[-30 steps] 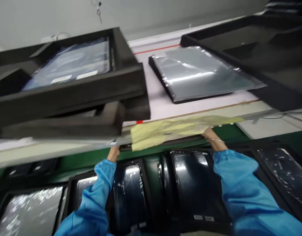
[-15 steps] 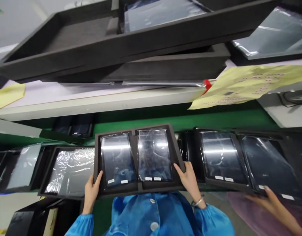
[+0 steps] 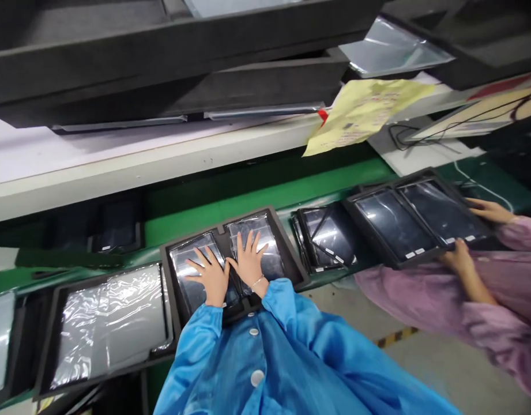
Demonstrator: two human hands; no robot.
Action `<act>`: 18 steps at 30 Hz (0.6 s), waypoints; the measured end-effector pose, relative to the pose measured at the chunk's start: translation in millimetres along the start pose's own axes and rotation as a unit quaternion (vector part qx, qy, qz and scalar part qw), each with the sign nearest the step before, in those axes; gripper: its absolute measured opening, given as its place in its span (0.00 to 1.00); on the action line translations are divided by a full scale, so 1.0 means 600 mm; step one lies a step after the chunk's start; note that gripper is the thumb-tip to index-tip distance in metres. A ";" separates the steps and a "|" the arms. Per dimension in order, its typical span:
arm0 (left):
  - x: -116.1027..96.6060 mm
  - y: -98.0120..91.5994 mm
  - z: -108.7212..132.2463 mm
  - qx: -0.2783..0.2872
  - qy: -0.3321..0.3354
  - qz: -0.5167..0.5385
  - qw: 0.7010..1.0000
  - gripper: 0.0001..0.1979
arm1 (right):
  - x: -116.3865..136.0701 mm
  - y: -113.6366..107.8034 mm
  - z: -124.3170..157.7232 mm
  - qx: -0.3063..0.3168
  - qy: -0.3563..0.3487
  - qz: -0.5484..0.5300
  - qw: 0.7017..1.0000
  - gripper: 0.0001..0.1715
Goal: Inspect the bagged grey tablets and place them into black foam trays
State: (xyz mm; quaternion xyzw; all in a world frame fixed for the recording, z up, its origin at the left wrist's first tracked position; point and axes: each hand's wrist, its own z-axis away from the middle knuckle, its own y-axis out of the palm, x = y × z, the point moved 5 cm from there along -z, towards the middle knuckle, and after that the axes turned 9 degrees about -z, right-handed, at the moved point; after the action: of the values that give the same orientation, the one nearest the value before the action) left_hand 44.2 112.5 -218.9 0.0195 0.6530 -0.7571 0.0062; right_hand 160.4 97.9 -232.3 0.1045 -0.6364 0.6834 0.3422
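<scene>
A dark foam tray with two compartments lies in front of my body, a film-wrapped screen panel in each. My left hand rests with fingers spread on the left panel. On the right panel lies my right hand, also spread flat, its thumb meeting the left hand's thumb near the divider. Neither hand grasps anything. Both palms face down, hiding the middle of the panels. A bracelet circles my right wrist.
A wrapped panel in a tray lies left. Stacked panels are right, then another person's hands at a two-panel tray. Large foam trays sit on the shelf above, beside a yellow sheet.
My hands have let go of the tray's sides and moved inward onto the panels. The view has shifted right, and the other person's two-panel tray now sits apart from the stacked panels.
</scene>
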 end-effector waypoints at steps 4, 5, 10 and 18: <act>0.011 -0.013 -0.002 0.018 0.010 -0.007 1.000 0.42 | -0.002 -0.014 -0.009 0.015 0.010 0.007 1.000 0.58; 0.015 -0.019 -0.002 0.021 0.014 -0.004 1.000 0.43 | 0.000 -0.018 -0.011 0.017 0.009 0.005 1.000 0.60; 0.075 -0.071 0.002 0.049 0.051 0.142 0.987 0.46 | 0.026 -0.047 -0.026 0.015 0.015 -0.035 0.999 0.66; 0.275 -0.185 0.030 -0.027 -0.019 0.290 0.956 0.37 | -0.073 -0.219 -0.018 -0.007 0.007 -0.256 0.967 0.56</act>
State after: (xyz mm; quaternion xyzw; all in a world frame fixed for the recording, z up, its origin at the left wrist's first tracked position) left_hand -124.6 113.7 -112.6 0.1935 0.6389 -0.7053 0.2387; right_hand 275.4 87.7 -154.5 0.2565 -0.5909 0.5689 0.5113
